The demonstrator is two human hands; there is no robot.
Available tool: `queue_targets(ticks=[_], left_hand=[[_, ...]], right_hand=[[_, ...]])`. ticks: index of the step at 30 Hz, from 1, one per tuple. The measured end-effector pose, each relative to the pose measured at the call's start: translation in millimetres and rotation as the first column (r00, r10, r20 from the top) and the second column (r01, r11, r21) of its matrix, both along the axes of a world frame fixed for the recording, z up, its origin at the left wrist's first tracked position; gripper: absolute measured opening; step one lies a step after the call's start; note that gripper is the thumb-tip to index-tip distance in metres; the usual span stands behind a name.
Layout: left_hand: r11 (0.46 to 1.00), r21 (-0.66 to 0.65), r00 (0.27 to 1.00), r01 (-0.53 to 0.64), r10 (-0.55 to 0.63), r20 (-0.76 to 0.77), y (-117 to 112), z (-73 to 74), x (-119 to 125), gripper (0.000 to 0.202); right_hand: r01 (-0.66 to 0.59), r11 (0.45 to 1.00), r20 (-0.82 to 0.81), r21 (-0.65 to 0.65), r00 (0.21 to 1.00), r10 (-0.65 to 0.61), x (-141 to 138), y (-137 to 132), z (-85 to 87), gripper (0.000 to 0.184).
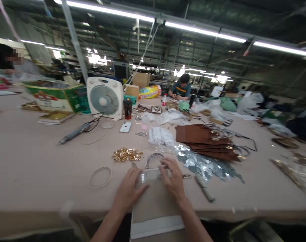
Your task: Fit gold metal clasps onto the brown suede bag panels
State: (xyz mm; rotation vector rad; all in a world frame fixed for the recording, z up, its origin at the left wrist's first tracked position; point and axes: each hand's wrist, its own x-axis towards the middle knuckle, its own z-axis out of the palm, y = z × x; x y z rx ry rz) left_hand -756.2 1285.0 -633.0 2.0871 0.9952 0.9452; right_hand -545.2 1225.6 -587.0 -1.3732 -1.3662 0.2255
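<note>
A flat tan bag panel (155,205) with a white strip along its near edge lies on the table edge and hangs over it. My left hand (129,190) and my right hand (171,176) both hold a pale rectangular plate (148,175) on top of the panel, with my fingers wrapped around its ends. A dark curved chain handle (154,159) rises just beyond the plate. Its link to the plate is hidden behind my right fingers. A small metal buckle (186,176) lies near my right hand.
On the pinkish table (42,158) lie gold metal fittings (127,154), a pale ring (100,177), silver foil scraps (203,164), stacked brown leather panels (203,139), a pale-handled tool (204,188), a phone (125,127) and a fan (105,97). A co-worker (180,88) sits across the table.
</note>
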Motion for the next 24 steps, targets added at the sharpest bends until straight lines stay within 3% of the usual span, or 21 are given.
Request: queue_targets(ticks=[2,5,8,12,15,17,19,22,24], left_hand=[[0.996,0.086,1.000,0.002,0.001,-0.030,2,-3.6,-1,0.046],[0.956,0.293,0.998,0.010,0.006,-0.055,-2,-2.5,-1,0.041],[0.909,0.402,0.991,0.107,-0.064,-0.120,-17,9.1,12,0.037],[0.891,0.338,0.939,0.304,-0.220,-0.264,-37,29.3,56,0.050],[0.870,0.338,0.921,0.358,-0.269,-0.283,-44,32.4,88,0.060],[0.874,0.343,0.928,0.344,-0.262,-0.264,-45,26.8,102,0.056],[0.888,0.338,0.940,0.312,-0.237,-0.245,-47,18.6,109,0.050],[0.903,0.324,0.948,0.282,-0.210,-0.241,-49,10.7,112,0.047],[0.905,0.317,0.946,0.283,-0.209,-0.249,-50,10.6,112,0.046]], right_hand=[[0.252,0.966,-0.027,0.056,0.968,-0.251,38,-16,5.1,0.027],[0.562,0.827,-0.022,0.021,0.827,-0.562,96,-49,-4.0,0.041],[0.659,0.740,0.126,-0.134,0.752,-0.647,137,-78,-29.6,0.058],[0.556,0.758,0.303,-0.341,0.828,-0.471,156,-96,-59.6,0.063],[0.554,0.735,0.276,-0.392,0.833,-0.480,156,-100,-66.2,0.062],[0.538,0.740,0.102,-0.404,0.830,-0.548,155,-98,-63.2,0.063],[0.449,0.818,-0.217,-0.358,0.812,-0.541,153,-92,-54.7,0.058],[0.187,0.969,-0.670,-0.161,0.701,-0.246,141,-70,-33.1,0.043],[0.030,0.998,-0.829,-0.049,0.557,-0.058,128,-48,-16.8,0.039]])
